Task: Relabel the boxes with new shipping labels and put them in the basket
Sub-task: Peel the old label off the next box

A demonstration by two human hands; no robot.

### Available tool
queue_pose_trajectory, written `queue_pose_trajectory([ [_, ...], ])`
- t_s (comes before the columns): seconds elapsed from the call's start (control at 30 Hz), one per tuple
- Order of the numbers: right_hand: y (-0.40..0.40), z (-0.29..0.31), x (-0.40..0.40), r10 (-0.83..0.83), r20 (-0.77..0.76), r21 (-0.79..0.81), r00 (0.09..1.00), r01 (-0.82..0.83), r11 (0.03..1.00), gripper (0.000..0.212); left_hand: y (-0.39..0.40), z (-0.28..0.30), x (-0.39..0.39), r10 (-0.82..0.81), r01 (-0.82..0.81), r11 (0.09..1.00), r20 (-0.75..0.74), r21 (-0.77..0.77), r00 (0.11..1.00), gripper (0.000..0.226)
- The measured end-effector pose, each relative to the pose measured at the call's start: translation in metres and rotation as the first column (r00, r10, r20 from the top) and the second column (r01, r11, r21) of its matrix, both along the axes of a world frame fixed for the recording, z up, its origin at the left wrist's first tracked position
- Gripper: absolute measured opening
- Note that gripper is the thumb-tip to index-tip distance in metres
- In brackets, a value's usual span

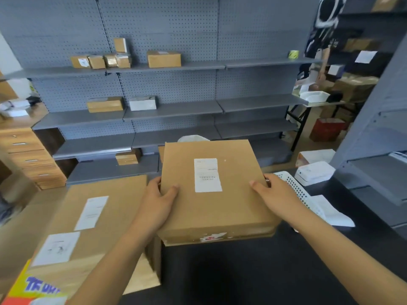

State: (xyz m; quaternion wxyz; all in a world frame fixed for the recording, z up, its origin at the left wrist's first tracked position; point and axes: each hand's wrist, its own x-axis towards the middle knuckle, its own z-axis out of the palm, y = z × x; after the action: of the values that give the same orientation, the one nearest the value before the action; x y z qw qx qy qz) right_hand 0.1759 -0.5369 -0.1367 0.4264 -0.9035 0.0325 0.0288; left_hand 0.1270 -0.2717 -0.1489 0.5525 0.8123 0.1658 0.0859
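Observation:
I hold a flat brown cardboard box (211, 208) in front of me with both hands, above the dark table (242, 271). A white shipping label (207, 175) is stuck on the box's top face. My left hand (157, 201) grips the box's left edge, thumb on top. At the right edge my right hand (272, 191) grips it the same way. A white perforated basket (293, 186) lies just right of the box, partly hidden behind my right hand.
A large brown box (97, 219) with two white labels stands at my left. White small boxes (313, 172) and loose paper (330, 212) lie at the right on the table. Grey pegboard shelves (171, 106) with several parcels face me. A person (321, 47) stands at the back right.

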Motion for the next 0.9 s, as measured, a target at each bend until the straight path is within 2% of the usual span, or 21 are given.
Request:
queue_pose_trajectory([
  [0.13,-0.051,-0.016,0.008,0.006,-0.038,-0.008,0.999,-0.006,1.000,0.039,-0.048,-0.017,0.001,-0.021,0.021,1.000,-0.033,0.003,0.999,0.043],
  [0.3,-0.081,-0.042,0.027,0.047,-0.101,-0.005,0.994,-0.048,0.999,0.036,-0.072,-0.047,0.014,-0.019,0.023,0.999,-0.131,0.024,0.991,0.056],
  [0.57,-0.091,-0.114,0.062,0.086,-0.263,0.025,0.961,-0.083,0.996,0.050,-0.086,-0.105,0.044,0.013,-0.009,1.000,-0.273,0.017,0.962,0.055],
  [0.9,-0.108,-0.218,0.082,0.085,-0.427,0.050,0.900,-0.070,0.996,0.053,-0.118,-0.190,0.056,0.088,-0.103,0.995,-0.472,-0.007,0.877,0.052],
])
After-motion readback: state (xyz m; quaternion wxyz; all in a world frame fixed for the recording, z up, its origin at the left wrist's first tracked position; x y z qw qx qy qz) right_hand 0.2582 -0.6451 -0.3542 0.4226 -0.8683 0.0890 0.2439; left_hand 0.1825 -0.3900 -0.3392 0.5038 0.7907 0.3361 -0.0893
